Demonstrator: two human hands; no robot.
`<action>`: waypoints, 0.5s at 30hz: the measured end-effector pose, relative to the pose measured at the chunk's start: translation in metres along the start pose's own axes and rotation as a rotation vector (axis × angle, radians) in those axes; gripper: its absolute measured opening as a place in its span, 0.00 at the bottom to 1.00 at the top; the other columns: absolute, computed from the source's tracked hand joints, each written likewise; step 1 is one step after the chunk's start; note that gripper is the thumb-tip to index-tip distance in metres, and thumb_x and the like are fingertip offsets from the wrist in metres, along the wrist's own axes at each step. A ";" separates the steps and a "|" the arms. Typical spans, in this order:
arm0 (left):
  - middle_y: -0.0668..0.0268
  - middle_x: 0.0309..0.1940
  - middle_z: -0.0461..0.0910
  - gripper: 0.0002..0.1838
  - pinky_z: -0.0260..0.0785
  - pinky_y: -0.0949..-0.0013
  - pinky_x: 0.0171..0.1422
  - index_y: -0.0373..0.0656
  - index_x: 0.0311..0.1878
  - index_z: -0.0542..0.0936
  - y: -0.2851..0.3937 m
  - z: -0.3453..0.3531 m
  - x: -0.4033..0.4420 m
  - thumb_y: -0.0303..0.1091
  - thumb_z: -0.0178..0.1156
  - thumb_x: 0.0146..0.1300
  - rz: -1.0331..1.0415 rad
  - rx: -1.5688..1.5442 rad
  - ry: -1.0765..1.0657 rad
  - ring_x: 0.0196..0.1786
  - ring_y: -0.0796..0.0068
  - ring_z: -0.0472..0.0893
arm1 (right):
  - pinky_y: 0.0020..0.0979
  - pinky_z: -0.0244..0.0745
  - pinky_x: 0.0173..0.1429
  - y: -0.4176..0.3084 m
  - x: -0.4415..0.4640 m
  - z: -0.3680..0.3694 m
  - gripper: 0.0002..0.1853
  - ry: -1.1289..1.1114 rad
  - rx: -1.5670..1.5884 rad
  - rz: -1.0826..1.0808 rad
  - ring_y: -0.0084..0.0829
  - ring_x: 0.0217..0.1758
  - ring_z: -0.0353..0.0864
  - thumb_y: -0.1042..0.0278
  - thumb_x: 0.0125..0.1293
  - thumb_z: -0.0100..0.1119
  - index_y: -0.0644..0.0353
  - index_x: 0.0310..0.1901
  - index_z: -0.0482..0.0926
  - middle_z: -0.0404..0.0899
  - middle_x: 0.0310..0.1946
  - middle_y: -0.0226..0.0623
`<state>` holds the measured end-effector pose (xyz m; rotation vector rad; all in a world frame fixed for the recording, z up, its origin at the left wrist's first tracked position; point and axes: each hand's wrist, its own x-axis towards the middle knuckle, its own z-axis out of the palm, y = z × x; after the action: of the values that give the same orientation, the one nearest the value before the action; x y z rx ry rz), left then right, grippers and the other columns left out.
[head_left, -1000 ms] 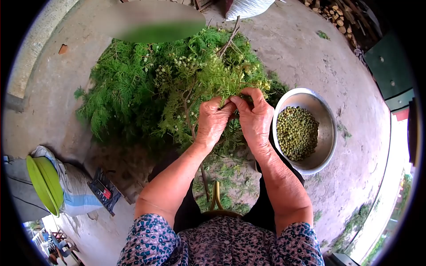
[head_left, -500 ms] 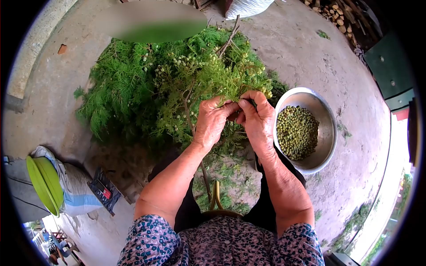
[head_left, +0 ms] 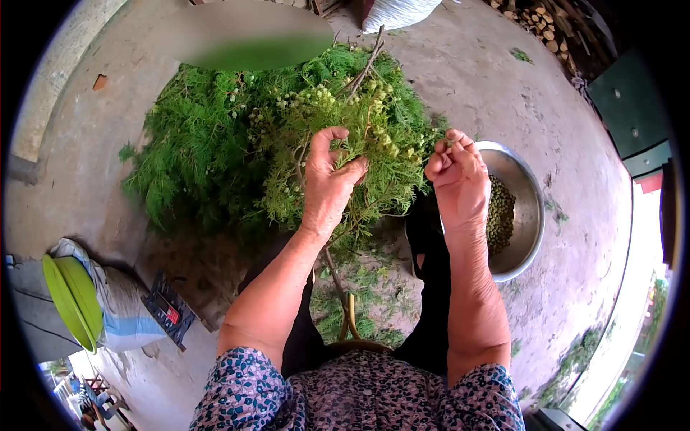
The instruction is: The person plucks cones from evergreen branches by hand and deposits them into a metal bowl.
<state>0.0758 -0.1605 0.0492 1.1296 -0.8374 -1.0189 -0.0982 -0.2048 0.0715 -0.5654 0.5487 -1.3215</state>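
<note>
A leafy conifer branch (head_left: 374, 154) with pale green seed cones lies across the pile in front of me. My left hand (head_left: 327, 187) is at this branch, thumb and forefinger apart with sprigs between and behind them. Some of its other fingers are hidden by the hand and leaves. To the right, my right hand (head_left: 461, 183) is raised by the rim of the metal bowl (head_left: 530, 244), its fingertips pinched on what looks like a small green cone (head_left: 451, 143). Many picked green cones (head_left: 501, 215) lie in the bowl, partly covered by my right hand and forearm.
A large heap of green conifer branches (head_left: 194, 144) covers the floor ahead. At left stand a lime-green basin (head_left: 72, 298) and a pale sack (head_left: 129, 305). A white sack (head_left: 399, 13) and stacked firewood (head_left: 543, 29) are at the back. Scraps litter the floor between my legs.
My hands were together at the branch; now they are apart. The right has moved right to the bowl's edge, fingers pinched. The left has shifted slightly left, thumb and forefinger parted.
</note>
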 end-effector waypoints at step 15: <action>0.66 0.38 0.79 0.10 0.69 0.73 0.42 0.39 0.43 0.76 -0.009 -0.003 -0.007 0.21 0.55 0.56 -0.013 -0.130 0.078 0.37 0.78 0.76 | 0.19 0.68 0.23 0.041 0.005 0.018 0.06 -0.066 -0.609 0.044 0.17 0.21 0.73 0.75 0.61 0.52 0.65 0.38 0.77 0.76 0.23 0.28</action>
<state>0.0745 -0.1542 0.0394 1.0580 -0.6923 -1.0187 -0.0553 -0.2016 0.0577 -1.0836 0.9108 -1.0797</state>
